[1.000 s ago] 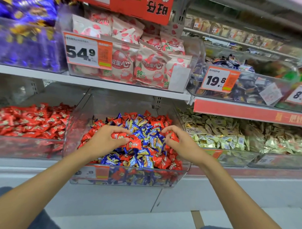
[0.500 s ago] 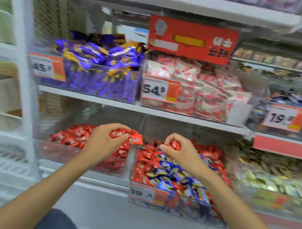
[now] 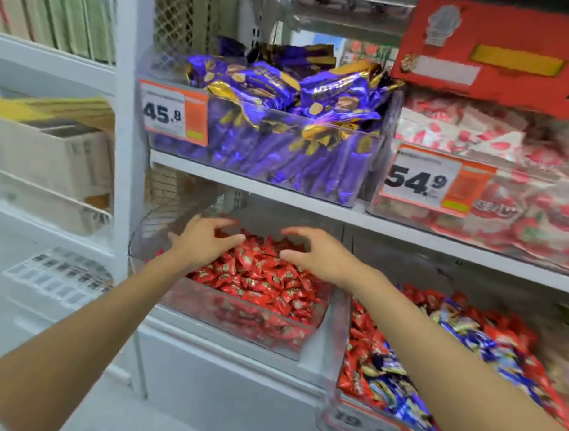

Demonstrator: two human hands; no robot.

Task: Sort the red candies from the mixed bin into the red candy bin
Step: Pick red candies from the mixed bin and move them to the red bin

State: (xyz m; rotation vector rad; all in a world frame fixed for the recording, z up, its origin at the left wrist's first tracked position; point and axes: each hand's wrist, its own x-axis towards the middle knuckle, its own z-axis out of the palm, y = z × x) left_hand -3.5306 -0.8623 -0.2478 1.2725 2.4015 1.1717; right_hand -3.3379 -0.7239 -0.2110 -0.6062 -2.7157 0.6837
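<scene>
Nearest us, at the lower right, the mixed bin [image 3: 373, 366] holds red and blue candies; half a second ago our right hand hung above it, and now both forearms reach past it to the left. On the same shelf [image 3: 226, 352], just left of it, stands the red bin [image 3: 266, 330], heaped with red candies [image 3: 261, 279]. Our left hand [image 3: 202, 241] has crossed to the bin's far left corner and our right hand [image 3: 320, 255] to its far right side, both above the heap. The pinches we saw earlier are gone: the fingers of both hands are now spread and curled, with no candy between them. Beyond, on the upper shelf, sit purple packs [image 3: 280, 125] behind a 45.8 tag [image 3: 174, 113].
</scene>
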